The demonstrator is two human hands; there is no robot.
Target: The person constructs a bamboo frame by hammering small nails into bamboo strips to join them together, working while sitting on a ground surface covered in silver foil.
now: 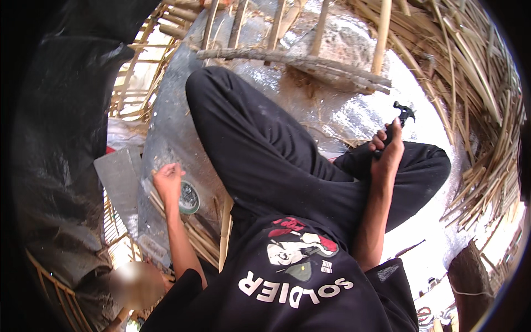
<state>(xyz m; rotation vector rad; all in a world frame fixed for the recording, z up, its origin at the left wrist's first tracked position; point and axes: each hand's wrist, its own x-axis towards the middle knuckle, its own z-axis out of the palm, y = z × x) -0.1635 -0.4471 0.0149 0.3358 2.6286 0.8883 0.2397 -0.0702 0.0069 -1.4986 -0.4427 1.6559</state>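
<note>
- A black sheet (pixel 61 138) hangs in folds along the rim at 9 o'clock.
- A flat grey slab (pixel 119 177) lies inside it, also at 9 o'clock.
- A second person (pixel 135 285), partly in view, is at between 7 and 8 o'clock.
- The left hand (pixel 167 180), at 9 o'clock, is held with its fingers bent and drawn together; whether they pinch anything cannot be told.
- Just beside that hand, toward 8 o'clock, sits a round bowl (pixel 189 197) with a pale green rim and small greyish contents too fine to make out.
- Sticks (pixel 202 240) lie side by side between 7 and 8 o'clock.
- Dark trousers (pixel 271 133) cover the wearer's folded legs at center, above a printed black shirt (pixel 298 310) at 6 o'clock.
- A rough wooden frame (pixel 249 54) spans 11 to 1 o'clock.
- The right hand (pixel 389 143), between 2 and 3 o'clock, grips a black hammer (pixel 407 113) by the handle, head pointing outward toward 2 o'clock.
- Long dry strips (pixel 470 61) crowd the rim from 1 to 4 o'clock.
- A dark log (pixel 469 276) stands at 4 o'clock.
</note>
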